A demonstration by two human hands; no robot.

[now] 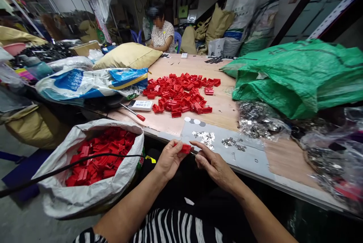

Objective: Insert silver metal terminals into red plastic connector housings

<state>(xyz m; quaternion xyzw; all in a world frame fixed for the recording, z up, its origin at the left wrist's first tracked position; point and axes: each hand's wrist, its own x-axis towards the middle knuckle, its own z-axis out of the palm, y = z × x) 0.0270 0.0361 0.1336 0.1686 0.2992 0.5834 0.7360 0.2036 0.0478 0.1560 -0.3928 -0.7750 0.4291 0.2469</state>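
Note:
My left hand [169,159] pinches a small red plastic part [186,148] just in front of the table's near edge. My right hand [211,162] meets it from the right, its fingertips pressing a tiny metal piece [193,153] against the part's end. Just beyond my hands, small silver metal pieces [206,137] lie scattered on a grey sheet [246,152]. A heap of the same red parts [181,93] covers the middle of the wooden table [224,110].
A white sack of red parts [96,159] stands open at my left, a black cable [56,171] across it. A red-handled screwdriver [133,112] and white calculator [141,105] lie near filled bags. Green sacking [297,72] and bags of metal bits [263,122] crowd the right. Another person [161,33] sits far.

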